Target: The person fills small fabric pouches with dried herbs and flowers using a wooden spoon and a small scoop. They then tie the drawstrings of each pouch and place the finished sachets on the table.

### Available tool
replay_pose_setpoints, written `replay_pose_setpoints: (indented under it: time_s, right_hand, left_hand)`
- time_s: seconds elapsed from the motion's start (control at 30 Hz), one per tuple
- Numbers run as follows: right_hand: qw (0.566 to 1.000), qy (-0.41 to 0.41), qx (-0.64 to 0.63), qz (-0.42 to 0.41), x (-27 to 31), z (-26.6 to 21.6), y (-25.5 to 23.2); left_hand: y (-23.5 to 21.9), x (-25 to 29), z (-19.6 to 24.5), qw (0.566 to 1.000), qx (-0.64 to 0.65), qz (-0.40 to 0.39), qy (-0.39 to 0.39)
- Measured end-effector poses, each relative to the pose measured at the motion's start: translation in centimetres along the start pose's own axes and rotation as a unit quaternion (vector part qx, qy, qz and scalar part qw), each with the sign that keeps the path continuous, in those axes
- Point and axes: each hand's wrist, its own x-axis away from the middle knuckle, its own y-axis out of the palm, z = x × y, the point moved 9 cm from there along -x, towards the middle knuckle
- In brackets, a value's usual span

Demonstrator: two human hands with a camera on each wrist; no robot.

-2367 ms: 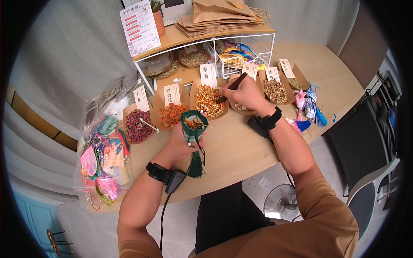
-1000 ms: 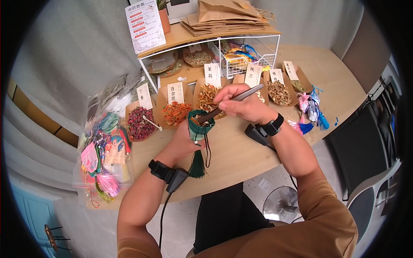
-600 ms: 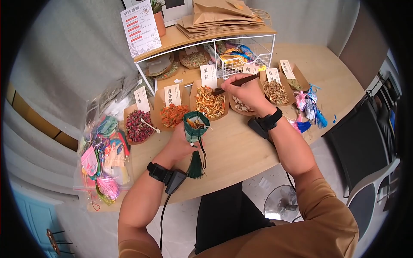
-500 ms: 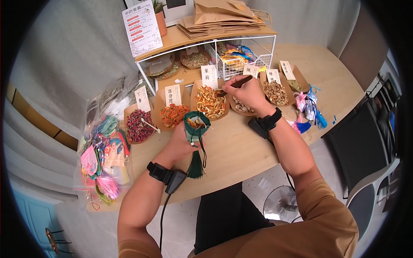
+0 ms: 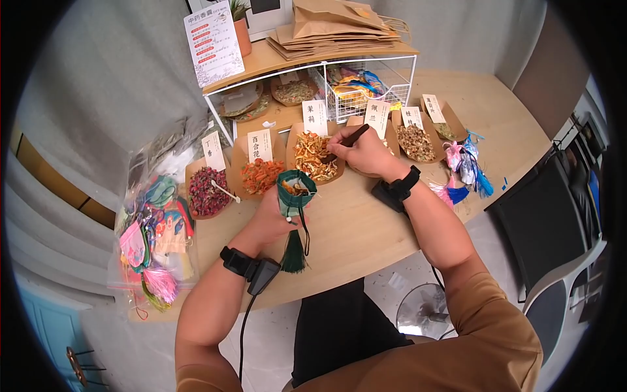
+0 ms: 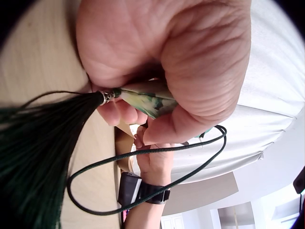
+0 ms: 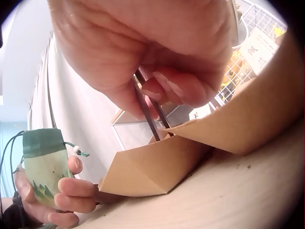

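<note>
My left hand (image 5: pixel 270 219) grips a green drawstring pouch (image 5: pixel 292 202) with its mouth open and upward, dried pieces showing inside. A dark green tassel (image 6: pixel 52 138) hangs from its lower end, and a cord loop (image 6: pixel 143 153) dangles beside it. Leaf shapes mark the pouch's pale side in the right wrist view. In my right hand (image 5: pixel 366 153) are dark brown tweezers (image 7: pixel 152 114), pinched between thumb and fingers. Their two prongs reach down over the rim of a paper tray (image 7: pixel 147 167). That tray holds dried yellow-orange petals (image 5: pixel 315 157), and the prong tips are hidden by its wall.
Alongside stand trays of dark red buds (image 5: pixel 208 189), orange petals (image 5: pixel 262 175) and brown pieces (image 5: pixel 415 142), with label cards. A plastic bag of pouches (image 5: pixel 157 228) lies left; tasselled pouches (image 5: pixel 464 170) lie right. Behind is a white-framed shelf (image 5: pixel 274 62) bearing paper bags (image 5: pixel 336 32).
My right hand took the tweezers to the pouch mouth, then back to the yellow-orange petals. Just now it has shifted slightly left and lower over that tray. The left hand keeps holding the pouch.
</note>
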Motion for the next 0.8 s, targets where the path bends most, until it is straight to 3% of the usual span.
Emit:
replay_pose_setpoints:
  time_s: [0.2,0.4,0.5,0.63,0.8]
  right_hand:
    - [0.997,-0.01,-0.075,-0.008,-0.1,-0.2,0.0]
    - [0.983,-0.039,-0.163,0.072,-0.4,-0.2,-1.2]
    - [0.96,-0.045,-0.266,0.08,-0.4,-0.6,-1.5]
    - [0.938,-0.044,-0.341,0.051,0.4,-2.2,-1.5]
    - [0.891,-0.075,-0.441,-0.08,1.6,-4.4,0.5]
  left_hand:
    - [0.1,0.0,0.2,1.0,-0.002,-0.011,0.001]
    - [-0.1,0.1,-0.1,1.0,0.018,-0.003,0.002]
    - [-0.1,0.1,-0.1,1.0,0.027,-0.005,0.001]
    - [-0.1,0.0,-0.3,0.999,0.032,0.0,-0.007]
    - [-0.1,0.0,-0.1,1.0,-0.007,-0.001,-0.011]
